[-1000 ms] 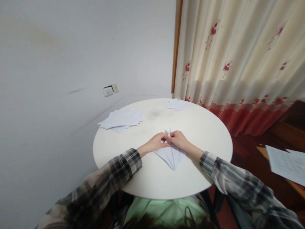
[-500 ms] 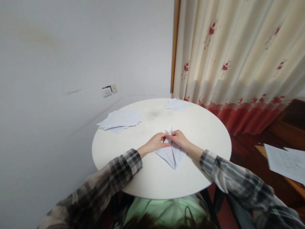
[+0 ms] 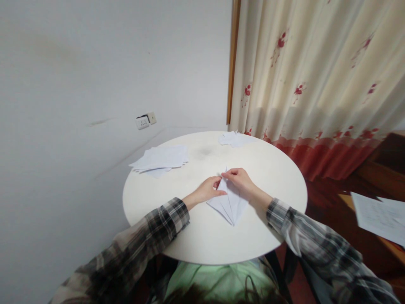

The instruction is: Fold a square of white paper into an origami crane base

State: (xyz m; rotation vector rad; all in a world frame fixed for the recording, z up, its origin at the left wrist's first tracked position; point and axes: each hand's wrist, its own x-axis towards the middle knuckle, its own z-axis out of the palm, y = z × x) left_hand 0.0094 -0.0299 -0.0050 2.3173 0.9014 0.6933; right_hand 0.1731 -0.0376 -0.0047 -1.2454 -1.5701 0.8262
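A folded sheet of white paper (image 3: 230, 207) lies in front of me on the round white table (image 3: 202, 240), its creased point towards me and layered flaps at its left side. My left hand (image 3: 209, 188) grips the paper's left edge, with the thumb laid on top and the fingers curled at the far end. On the far right part, my right hand (image 3: 239, 179) pinches the paper near its upper tip between thumb and fingers. Part of the upper paper is hidden behind both hands.
A stack of white sheets (image 3: 161, 157) lies at the table's back left. Smaller paper pieces (image 3: 236, 138) sit at the far edge. A wall socket (image 3: 142, 122) is beyond the left rim, a flowered curtain (image 3: 300, 109) behind. Written sheets (image 3: 376, 215) lie at right.
My right hand has shifted slightly up and to the right along the paper's tip. A raised flap there now lies flatter. My left hand has stayed nearly in place.
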